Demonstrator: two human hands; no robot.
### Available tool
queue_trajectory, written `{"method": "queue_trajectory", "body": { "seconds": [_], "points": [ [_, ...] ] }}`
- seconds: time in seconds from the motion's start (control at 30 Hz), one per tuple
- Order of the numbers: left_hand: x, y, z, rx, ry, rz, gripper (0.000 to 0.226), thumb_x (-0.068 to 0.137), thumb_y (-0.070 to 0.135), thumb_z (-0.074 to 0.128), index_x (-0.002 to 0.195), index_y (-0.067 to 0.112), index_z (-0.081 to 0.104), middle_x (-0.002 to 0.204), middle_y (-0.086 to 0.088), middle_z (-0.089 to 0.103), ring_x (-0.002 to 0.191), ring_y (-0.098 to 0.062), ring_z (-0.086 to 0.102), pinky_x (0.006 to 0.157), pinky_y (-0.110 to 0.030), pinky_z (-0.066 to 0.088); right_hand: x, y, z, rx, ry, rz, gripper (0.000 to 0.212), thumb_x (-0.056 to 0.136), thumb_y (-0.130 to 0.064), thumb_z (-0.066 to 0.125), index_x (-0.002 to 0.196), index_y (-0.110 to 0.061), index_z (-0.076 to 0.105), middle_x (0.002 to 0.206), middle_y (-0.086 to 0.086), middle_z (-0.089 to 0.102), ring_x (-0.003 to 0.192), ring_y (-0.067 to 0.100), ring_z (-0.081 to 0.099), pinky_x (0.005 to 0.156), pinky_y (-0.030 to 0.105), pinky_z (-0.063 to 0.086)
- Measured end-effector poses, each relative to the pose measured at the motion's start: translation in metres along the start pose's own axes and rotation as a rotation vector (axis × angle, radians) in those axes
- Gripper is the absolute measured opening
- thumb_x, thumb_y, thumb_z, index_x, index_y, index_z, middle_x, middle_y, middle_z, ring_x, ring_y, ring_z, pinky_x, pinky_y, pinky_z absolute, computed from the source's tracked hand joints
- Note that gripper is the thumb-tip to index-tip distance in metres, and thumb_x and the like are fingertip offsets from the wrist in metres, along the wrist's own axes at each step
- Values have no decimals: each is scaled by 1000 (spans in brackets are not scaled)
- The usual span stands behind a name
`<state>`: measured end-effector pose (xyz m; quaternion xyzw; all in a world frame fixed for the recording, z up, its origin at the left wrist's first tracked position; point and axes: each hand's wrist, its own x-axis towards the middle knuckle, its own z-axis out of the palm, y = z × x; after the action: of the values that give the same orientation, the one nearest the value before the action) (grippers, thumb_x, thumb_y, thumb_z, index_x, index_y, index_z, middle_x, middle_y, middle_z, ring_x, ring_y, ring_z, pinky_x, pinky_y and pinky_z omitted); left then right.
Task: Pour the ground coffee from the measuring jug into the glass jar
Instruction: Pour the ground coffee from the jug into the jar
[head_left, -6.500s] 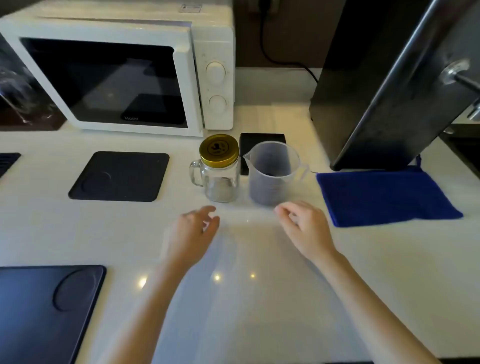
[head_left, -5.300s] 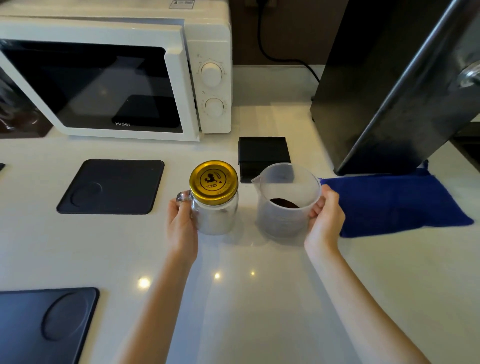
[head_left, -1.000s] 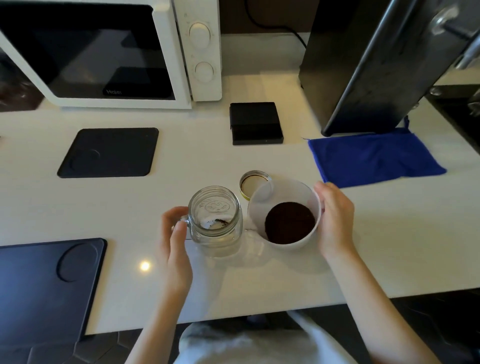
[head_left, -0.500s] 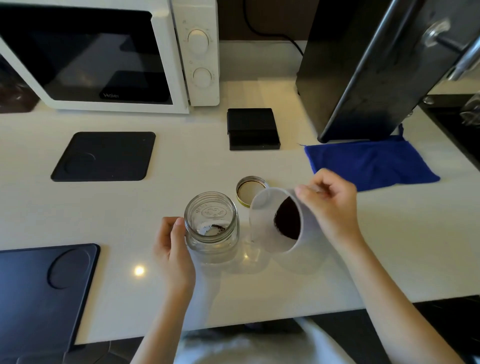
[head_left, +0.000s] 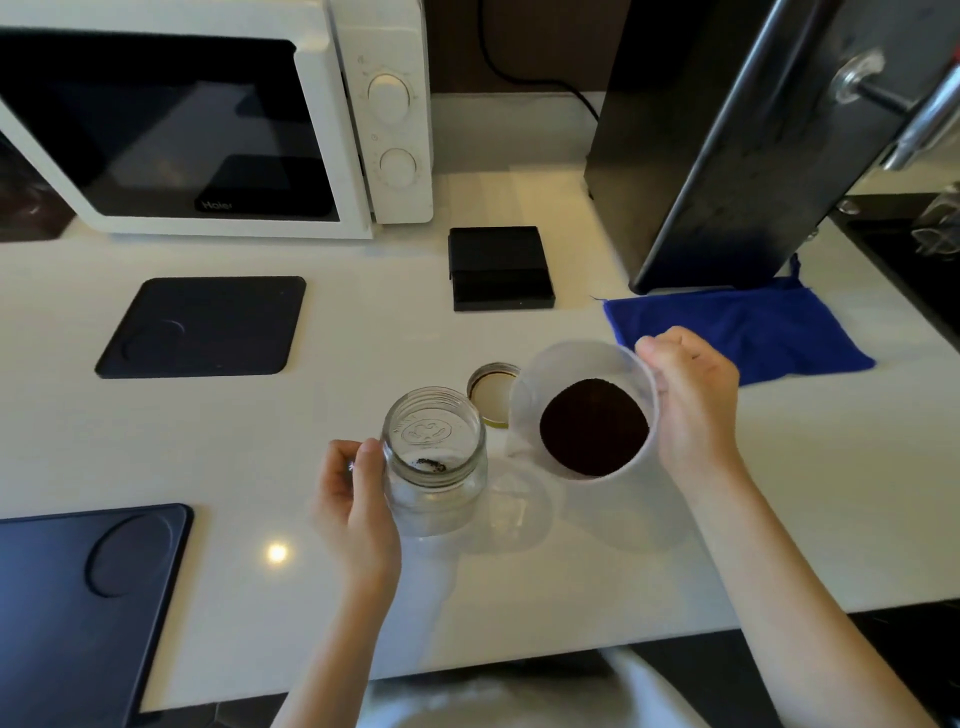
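While the jug (head_left: 584, 410) was tipped hard toward the jar half a second ago, we now see it swung back closer to level, mouth facing up at us, the coffee (head_left: 594, 427) a flat dark disc in its bottom. We see it lifted off the counter (head_left: 311, 415), just right of the jar (head_left: 434, 460). The jar sits in the same spot, lid off, only a few dark grains inside.

Hard to make out: the jar's handle is hidden behind our left hand (head_left: 356, 506), the jug's handle behind our right hand (head_left: 693, 402). The lid (head_left: 491, 395) lies upside down behind the jar, its right edge cut off by the jug. We can't tell if the jug's spout touches the jar.

Left hand is curled closed at the jar's left side, thumb against the glass. Right hand is clamped on the jug's right side, fingers wrapped over the rim. The two hands are apart, jar and jug between them.
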<state>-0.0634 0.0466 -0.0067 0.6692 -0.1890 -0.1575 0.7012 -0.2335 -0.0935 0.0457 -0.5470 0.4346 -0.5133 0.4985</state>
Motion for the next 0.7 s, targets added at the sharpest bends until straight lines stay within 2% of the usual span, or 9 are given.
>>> {"method": "queue_trajectory", "body": {
  "seconds": [0.07,0.13,0.27,0.33,0.43,0.5,0.53,0.63,0.7],
  "points": [
    [2,4,2,36,-72,34,29,79,32,49,59,13,42,49,12,45,50,-2,35,49,-13,28,7,-8,0,53,46,2,33,69,-17,56,43,-20,36,44,-10,32,50,10,29,50,28,28],
    [4,10,5,86,-144,78,36,79,37,53,60,8,44,51,9,47,50,-2,36,49,-12,28,14,-16,2,71,74,1,28,68,-19,56,52,-6,37,51,-1,34,51,11,34,49,27,32],
    [5,22,14,267,-201,149,38,85,24,60,62,-3,47,44,4,41,47,-4,41,47,-11,32,26,-26,6,22,52,-79,27,76,-19,56,56,-6,44,51,-3,40,50,6,40,47,21,36],
    [7,25,17,346,-214,157,40,84,29,59,62,-3,47,47,3,39,47,-5,40,47,-13,33,30,-29,10,-55,21,-124,29,77,-24,56,60,-3,47,55,0,43,51,7,44,48,20,39],
    [11,27,19,393,-245,152,46,84,33,58,58,-2,44,44,4,36,46,-8,37,45,-15,31,37,-32,15,-76,-69,-158,29,68,-40,60,56,-16,48,56,-3,49,59,16,50,55,27,44],
    [13,27,18,387,-261,139,46,83,34,59,53,3,42,39,5,37,45,-8,37,44,-15,29,42,-34,17,-144,-144,-185,33,67,-46,60,58,-16,49,56,-8,52,60,10,52,56,26,45],
    [13,27,17,378,-271,135,45,82,34,60,51,6,42,39,7,39,44,-8,36,44,-16,28,44,-35,18,-173,-179,-201,39,67,-48,60,60,-12,50,57,-6,53,60,9,51,57,25,44],
    [14,27,18,361,-309,131,46,80,34,62,48,11,41,39,7,38,43,-9,33,43,-16,25,52,-41,22,-249,-279,-295,48,70,-46,62,65,0,49,66,16,53,65,16,49,60,24,41],
    [15,28,20,361,-324,120,47,79,36,64,47,8,43,37,6,33,42,-10,31,42,-17,24,56,-46,25,-321,-325,-361,40,69,-44,62,62,-6,49,61,4,52,63,8,47,58,16,38]
  ]
}}
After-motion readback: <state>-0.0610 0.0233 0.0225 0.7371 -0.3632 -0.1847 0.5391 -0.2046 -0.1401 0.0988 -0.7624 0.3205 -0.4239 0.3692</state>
